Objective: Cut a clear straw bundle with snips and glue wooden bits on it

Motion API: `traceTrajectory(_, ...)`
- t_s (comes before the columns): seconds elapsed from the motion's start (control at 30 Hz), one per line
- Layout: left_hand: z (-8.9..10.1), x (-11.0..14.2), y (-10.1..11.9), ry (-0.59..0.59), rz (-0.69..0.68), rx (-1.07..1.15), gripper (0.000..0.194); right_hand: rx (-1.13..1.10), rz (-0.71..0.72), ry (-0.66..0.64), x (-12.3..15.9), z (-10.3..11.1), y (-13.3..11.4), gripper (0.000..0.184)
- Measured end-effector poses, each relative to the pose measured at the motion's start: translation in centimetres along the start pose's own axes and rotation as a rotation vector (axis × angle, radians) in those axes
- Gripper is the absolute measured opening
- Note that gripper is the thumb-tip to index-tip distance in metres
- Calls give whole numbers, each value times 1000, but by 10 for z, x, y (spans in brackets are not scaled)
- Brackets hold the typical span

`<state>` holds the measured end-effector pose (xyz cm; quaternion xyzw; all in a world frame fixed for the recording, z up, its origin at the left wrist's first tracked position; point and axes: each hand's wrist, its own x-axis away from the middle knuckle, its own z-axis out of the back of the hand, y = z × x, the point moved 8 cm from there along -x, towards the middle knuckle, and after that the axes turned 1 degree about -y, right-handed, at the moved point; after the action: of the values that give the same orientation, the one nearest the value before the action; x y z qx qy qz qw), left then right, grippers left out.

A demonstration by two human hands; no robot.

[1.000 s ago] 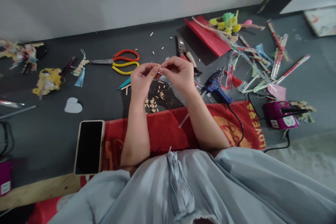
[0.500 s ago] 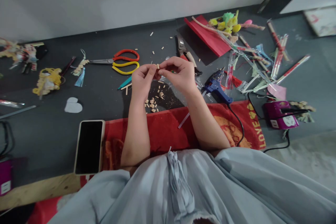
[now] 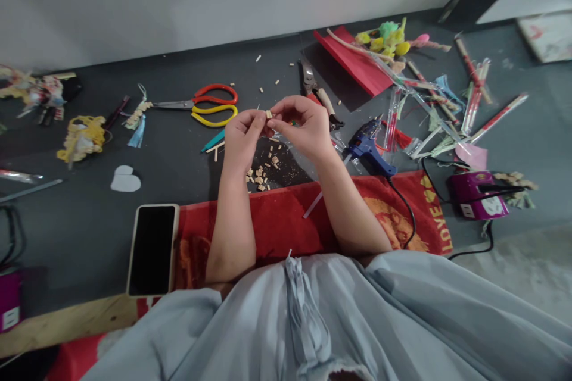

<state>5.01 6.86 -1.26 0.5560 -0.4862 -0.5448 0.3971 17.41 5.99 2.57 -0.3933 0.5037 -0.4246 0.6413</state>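
Between my two hands, at the fingertips, is a small pale wooden piece (image 3: 269,114). My left hand (image 3: 241,137) pinches it from the left, fingers curled. From the right, my right hand (image 3: 304,125) closes thumb and forefinger on the same piece. Below them lies a heap of short cut wooden bits (image 3: 258,177) with fine crumbs beside it. Scissors (image 3: 214,105) with one red and one yellow handle rest left of my hands, above a teal pen-like tool (image 3: 212,141). Pruning shears (image 3: 308,77) lie just beyond my right hand.
A blue glue gun (image 3: 369,149) lies right of my right hand, its cord crossing the red towel (image 3: 286,232). Plastic-wrapped sticks (image 3: 476,95) and red paper (image 3: 357,62) are farther right. Purple power socket (image 3: 478,195) at right; phone (image 3: 152,250) and white heart shape (image 3: 126,179) at left.
The small wooden piece has turned slightly between my fingertips, and my right thumb and fingers have shifted a little closer around it. The rest of the table looks the same.
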Motion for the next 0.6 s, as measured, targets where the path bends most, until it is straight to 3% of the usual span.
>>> traceTrajectory(0.13,0,2,7,15,-22,-22,33,-7,2,6,0,0,-1,21)
traceTrajectory(0.4,3,10,45,121,-267,-268,25,0,25,-22,-1,3,-6,27)
traceTrajectory(0.6,5,12,48,129,-329,-283,19,-45,16,-26,-1,3,-4,25)
